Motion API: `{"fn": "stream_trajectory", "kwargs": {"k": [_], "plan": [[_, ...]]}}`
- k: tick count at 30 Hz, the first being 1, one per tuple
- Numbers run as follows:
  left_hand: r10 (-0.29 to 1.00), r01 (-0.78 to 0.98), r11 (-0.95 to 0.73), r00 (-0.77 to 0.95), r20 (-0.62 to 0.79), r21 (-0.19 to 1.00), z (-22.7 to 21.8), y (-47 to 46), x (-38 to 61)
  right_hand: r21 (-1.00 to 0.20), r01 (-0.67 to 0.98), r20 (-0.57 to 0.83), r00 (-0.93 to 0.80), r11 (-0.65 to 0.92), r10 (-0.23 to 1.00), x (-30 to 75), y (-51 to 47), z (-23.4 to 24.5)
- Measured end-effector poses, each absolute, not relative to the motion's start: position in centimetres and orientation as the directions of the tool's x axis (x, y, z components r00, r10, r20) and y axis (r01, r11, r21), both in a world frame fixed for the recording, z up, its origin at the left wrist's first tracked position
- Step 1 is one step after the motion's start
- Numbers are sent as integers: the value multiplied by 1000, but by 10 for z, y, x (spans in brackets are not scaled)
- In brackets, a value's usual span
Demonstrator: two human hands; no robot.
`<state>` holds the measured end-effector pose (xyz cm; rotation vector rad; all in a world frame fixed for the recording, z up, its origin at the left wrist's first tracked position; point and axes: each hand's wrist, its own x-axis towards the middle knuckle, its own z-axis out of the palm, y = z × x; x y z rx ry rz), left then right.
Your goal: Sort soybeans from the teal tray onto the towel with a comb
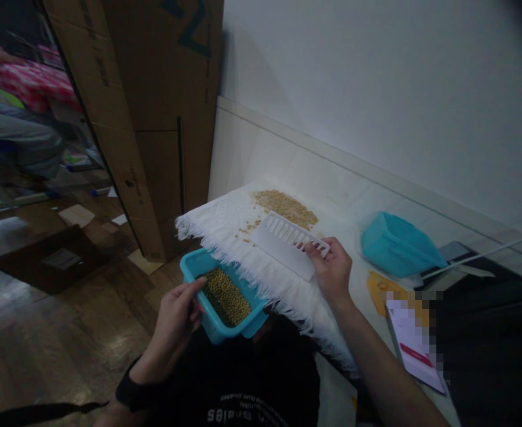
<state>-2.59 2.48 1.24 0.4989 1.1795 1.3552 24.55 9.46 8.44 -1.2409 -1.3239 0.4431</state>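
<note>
My left hand (181,313) grips the left rim of a blue plastic basin (220,334), with the thumb over the edge. Small round yellow-green beans (226,296) cover the bottom of this basin, which sits just below the fringed edge of a white cloth (225,220). In my right hand (333,270) is a flat white plastic scraper (282,248) with a row of slots along its far side, held at its right end. The scraper rests on or just over the cloth; I cannot tell which. Just beyond it lies a spread pile of pale yellow beans (287,207), with several strays to its left.
A second blue container (398,244) lies on the table at the right, near a yellow item (378,290) and a phone-like device (414,350). A tall cardboard box (154,118) stands at the left of the table. Behind it, a person (25,112) sits.
</note>
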Motion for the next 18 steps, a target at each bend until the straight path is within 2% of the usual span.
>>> {"fn": "stream_trajectory", "kwargs": {"k": [6,18], "plan": [[915,-479,219,-201,-350,850,13,24,-26,-835,410,506,308,367,806,245,95,84],[920,-493,214,-190,-344,843,11,25,-26,-864,337,467,258,374,846,242,95,81]]}}
